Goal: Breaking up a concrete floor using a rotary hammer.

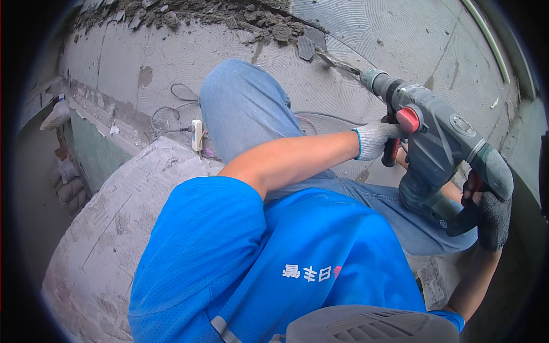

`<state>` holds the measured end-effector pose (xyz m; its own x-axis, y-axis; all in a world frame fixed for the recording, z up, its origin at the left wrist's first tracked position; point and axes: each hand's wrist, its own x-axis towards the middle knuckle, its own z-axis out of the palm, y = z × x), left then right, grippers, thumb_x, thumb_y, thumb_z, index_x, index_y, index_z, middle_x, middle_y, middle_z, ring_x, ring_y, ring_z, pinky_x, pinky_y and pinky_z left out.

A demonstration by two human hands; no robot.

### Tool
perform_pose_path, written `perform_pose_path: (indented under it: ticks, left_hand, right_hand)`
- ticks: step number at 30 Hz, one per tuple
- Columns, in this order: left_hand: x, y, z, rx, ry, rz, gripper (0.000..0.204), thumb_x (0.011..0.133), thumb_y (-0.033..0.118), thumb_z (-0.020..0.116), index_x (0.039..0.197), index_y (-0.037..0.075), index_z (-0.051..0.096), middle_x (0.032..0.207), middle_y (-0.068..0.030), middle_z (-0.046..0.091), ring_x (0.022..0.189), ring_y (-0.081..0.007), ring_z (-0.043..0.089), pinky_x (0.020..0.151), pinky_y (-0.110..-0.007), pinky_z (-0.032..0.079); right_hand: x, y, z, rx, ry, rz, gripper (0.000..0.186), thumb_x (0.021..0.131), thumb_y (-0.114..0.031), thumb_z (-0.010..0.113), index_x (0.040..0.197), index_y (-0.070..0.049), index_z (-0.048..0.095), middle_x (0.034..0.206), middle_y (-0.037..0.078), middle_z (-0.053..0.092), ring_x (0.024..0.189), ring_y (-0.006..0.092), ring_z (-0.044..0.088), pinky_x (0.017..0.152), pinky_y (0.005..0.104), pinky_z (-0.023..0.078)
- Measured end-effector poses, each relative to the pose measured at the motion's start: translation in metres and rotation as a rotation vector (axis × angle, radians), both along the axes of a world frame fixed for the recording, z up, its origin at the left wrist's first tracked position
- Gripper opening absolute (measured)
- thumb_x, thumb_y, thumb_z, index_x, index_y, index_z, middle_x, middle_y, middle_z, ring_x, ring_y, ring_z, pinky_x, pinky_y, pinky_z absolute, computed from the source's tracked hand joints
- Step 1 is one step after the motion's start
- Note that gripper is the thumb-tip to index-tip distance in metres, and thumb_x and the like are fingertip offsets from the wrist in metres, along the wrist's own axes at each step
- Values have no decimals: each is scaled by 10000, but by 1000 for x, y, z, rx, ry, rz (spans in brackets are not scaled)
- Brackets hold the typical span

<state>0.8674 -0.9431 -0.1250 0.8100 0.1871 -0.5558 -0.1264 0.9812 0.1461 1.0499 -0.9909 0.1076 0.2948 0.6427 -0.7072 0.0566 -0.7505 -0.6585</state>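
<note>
A large dark green-grey rotary hammer (432,123) with a red knob lies across the right side, its chisel bit (338,62) pointing to the far left. The bit's tip meets a grey broken piece of tile (306,48) at the floor. My left hand (374,140), in a white knit glove with a blue cuff, is closed round the tool's side handle (391,146). In a dark grey glove, my right hand (493,220) wraps the rear grip; its fingers are partly hidden behind it.
Rubble and broken mortar (251,23) lie along the far edge of the grooved grey floor (171,57). A white power socket (197,135) with a cable stands left of my knee. A dusty slab (114,228) lies at left, a pale pipe (489,40) at far right.
</note>
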Motion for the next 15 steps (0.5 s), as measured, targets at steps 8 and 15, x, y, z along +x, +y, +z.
perform_pose_path:
  ticks: [8,15]
  left_hand:
    - [0,5,-49,-95,-104,48,486,885,305,618,1305,121,455,1305,-51,527,1174,-188,502,979,-341,395]
    - [2,13,-49,-126,-2,186,402,972,228,479,1355,125,412,1368,-43,472,1241,-167,447,1042,-334,368]
  right_hand:
    - [-28,32,-9,-57,-108,270,176,695,-84,632,843,11,619,725,70,614,662,169,596,638,277,473]
    - [-25,29,-29,-28,-497,524,192,728,-149,671,845,-5,620,658,44,594,606,127,568,585,271,452]
